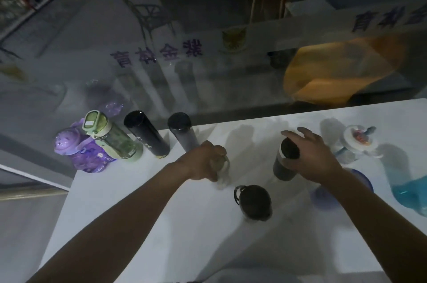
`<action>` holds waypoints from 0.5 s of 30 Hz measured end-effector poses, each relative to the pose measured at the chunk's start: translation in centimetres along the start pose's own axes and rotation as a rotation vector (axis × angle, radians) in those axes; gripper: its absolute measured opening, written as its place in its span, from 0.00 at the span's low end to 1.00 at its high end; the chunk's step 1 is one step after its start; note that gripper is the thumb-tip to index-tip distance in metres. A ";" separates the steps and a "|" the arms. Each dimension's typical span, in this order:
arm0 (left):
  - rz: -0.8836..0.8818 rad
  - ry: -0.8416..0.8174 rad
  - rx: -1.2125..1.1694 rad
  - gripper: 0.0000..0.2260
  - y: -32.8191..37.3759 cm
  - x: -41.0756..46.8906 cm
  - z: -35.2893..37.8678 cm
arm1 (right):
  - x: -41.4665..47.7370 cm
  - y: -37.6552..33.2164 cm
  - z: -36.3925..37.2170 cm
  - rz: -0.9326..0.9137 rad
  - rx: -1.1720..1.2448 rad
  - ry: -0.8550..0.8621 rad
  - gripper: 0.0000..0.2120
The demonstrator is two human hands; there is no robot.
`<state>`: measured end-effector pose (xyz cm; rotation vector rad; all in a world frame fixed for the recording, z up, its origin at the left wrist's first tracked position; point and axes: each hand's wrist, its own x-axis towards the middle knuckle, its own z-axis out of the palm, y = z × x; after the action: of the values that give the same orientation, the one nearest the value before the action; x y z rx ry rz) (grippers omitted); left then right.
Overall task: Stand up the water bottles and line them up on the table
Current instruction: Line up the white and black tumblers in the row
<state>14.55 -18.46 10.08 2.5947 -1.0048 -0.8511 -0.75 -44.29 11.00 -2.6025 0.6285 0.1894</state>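
Two hands grip bottles: left hand (pixel 203 162) a pale looped one (pixel 222 173), right hand (pixel 310 155) a dark cylinder (pixel 284 164).

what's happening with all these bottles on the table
A person is setting water bottles upright in a row on a white table. The left hand is closed on a small pale bottle; the right hand grasps a dark tumbler near its top. Along the far left edge, a purple bottle, a green bottle, a black flask and a dark grey flask already stand in line. A dark bottle stands nearer, with blue bottles at right.
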 end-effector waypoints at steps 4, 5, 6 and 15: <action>-0.001 0.021 0.027 0.34 0.2 1.8 -1.1 | 1.1 1.2 0.8 -0.015 0.047 -0.046 0.31; 0.003 0.027 0.027 0.34 0.4 2.2 -1.6 | 1.1 1.3 1.0 -0.020 0.059 -0.042 0.31; 0.005 0.034 0.026 0.35 0.5 2.7 -2.1 | 1.1 1.4 1.1 -0.023 0.066 -0.037 0.31; -0.031 0.143 -0.072 0.30 2.4 7.3 -4.9 | 1.2 1.4 1.7 0.017 0.076 0.041 0.30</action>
<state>20.52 -25.08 11.81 2.5740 -0.8808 -0.6847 -0.40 -45.08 8.72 -2.5345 0.6594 0.1157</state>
